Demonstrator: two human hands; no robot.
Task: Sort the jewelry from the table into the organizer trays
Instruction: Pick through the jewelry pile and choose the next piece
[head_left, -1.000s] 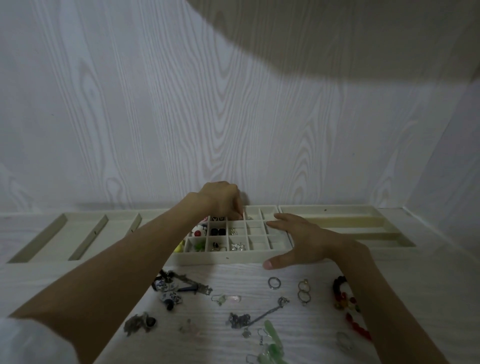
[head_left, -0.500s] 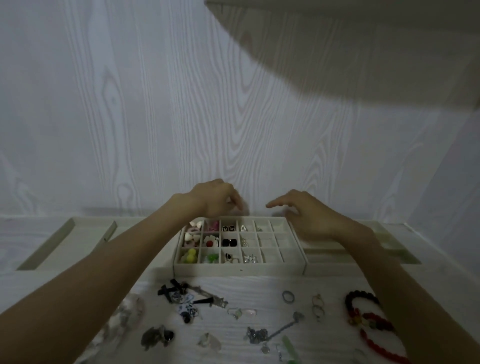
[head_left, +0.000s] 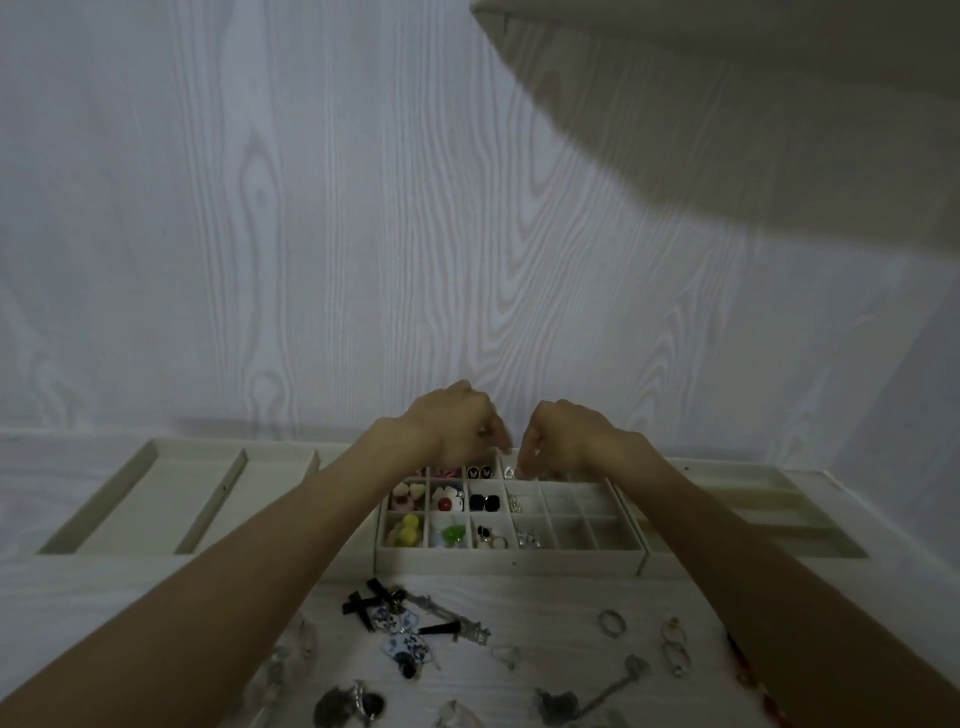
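Left hand and right hand curled over far edge of compartment tray, fingertips apparently pinching something tiny, unidentifiable; loose jewelry along table's near edge

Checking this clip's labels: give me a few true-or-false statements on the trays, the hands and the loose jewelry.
1. Both hands, left hand and right hand, are over the back row of the grid tray. True.
2. Every cell of the grid tray is filled. False: its right-hand cells look empty.
3. A plain ring lies on the table. True.
4. The long-slot tray at left holds necklaces. False: no jewelry shows in it.
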